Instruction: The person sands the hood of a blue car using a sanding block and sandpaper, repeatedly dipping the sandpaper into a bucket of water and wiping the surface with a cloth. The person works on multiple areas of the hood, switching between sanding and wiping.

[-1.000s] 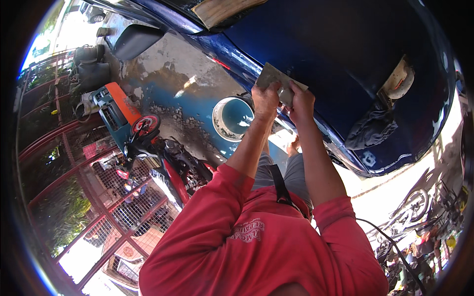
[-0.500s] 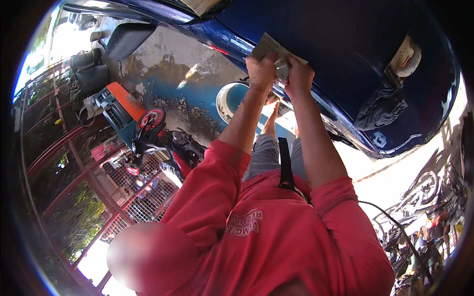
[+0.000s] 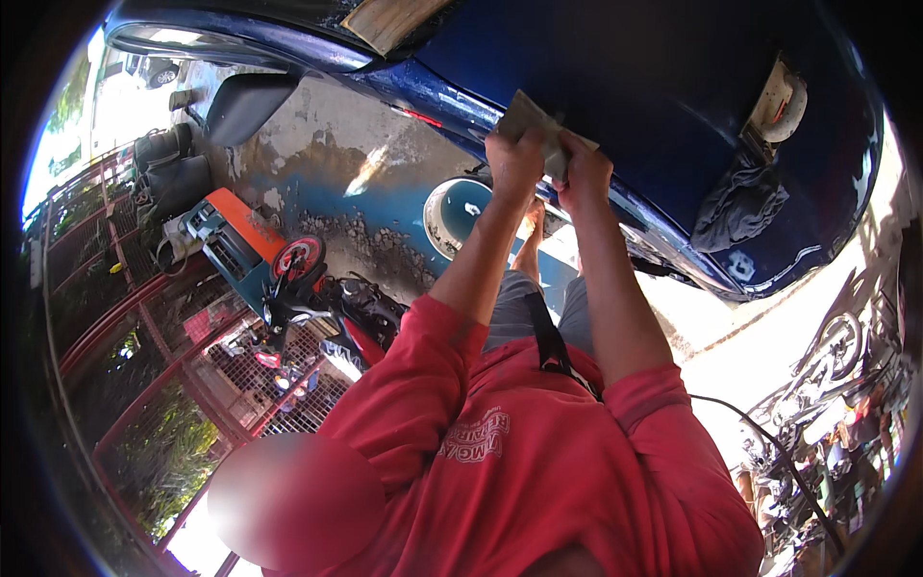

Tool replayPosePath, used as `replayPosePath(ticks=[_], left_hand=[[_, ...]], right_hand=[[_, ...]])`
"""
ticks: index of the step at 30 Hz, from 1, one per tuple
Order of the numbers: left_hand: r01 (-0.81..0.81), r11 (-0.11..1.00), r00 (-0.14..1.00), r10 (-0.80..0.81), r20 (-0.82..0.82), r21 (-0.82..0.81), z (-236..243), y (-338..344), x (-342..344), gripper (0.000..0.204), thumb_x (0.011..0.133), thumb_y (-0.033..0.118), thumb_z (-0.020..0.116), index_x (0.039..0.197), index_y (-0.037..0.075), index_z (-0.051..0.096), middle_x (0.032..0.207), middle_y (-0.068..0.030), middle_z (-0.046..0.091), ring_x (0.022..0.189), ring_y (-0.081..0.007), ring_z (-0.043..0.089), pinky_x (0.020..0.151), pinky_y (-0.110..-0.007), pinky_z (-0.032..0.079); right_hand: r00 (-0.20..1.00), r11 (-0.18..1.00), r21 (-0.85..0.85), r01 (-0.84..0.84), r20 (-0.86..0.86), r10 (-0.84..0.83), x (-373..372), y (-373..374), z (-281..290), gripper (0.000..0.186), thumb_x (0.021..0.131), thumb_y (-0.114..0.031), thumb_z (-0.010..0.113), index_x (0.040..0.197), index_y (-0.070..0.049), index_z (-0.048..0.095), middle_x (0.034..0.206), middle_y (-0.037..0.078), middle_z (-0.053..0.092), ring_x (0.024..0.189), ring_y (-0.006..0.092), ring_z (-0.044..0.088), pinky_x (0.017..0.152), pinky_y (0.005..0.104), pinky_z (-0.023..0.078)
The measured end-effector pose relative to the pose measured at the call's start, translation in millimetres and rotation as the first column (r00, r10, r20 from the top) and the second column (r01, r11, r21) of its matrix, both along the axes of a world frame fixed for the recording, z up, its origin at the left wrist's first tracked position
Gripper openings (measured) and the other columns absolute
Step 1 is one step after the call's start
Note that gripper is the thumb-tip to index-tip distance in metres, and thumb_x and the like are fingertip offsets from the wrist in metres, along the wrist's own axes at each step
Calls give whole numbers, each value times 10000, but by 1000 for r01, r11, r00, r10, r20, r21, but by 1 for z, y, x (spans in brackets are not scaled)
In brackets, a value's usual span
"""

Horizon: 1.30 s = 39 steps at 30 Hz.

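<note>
Both hands grip a grey-tan sheet, which looks like sandpaper, above the near edge of a dark blue car panel. My left hand has its fingers closed on the sheet's left part. Beside it, my right hand pinches the right part, fingers curled. Whether the sheet touches the panel I cannot tell. On the panel to the right lie a crumpled dark grey cloth and a pale, rounded object, its kind unclear.
A white bucket stands on the floor left of my legs. A wooden board lies on the car at the top. Further left are a motorcycle and an orange-and-teal machine. Scrap is heaped at the right.
My hands and the sheet sit slightly lower in the picture. The view has shifted a little, showing more of the wooden board and bucket. Both hands keep their grip.
</note>
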<state>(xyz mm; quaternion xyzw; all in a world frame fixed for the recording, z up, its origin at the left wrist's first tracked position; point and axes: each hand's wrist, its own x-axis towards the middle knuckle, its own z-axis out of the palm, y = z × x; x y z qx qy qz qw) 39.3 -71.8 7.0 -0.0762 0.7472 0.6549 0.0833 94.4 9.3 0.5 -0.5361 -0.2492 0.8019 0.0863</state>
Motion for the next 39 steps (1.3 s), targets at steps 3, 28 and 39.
replayPosePath(ticks=[3, 28, 39], left_hand=[[5, 997, 985, 10, 175, -80, 3, -4, 8, 167, 840, 18, 679, 980, -64, 719, 768, -95, 693, 516, -182, 620, 408, -327, 439], [-552, 810, 827, 501, 253, 198, 11, -40, -66, 224, 891, 0, 581, 1092, -42, 670, 837, -144, 712, 599, -225, 689, 431, -376, 511], [-634, 769, 734, 562, 383, 87, 7, -42, -79, 151, 874, -1, 627, 1020, -39, 637, 689, -131, 650, 431, -201, 577, 358, -352, 415]], right_hand=[[998, 998, -15, -54, -28, 54, 5, -3, -16, 164, 920, -77, 786, 1035, 7, 705, 873, 111, 733, 560, 216, 675, 360, 327, 398], [736, 718, 182, -672, 271, 621, -136, -25, 31, 196, 916, -144, 809, 1031, 5, 758, 932, 117, 736, 726, 215, 707, 535, 365, 505], [720, 693, 199, -693, 244, 650, -151, -28, 37, 118, 944, -164, 768, 991, -58, 746, 842, 89, 705, 626, 183, 648, 487, 330, 421]])
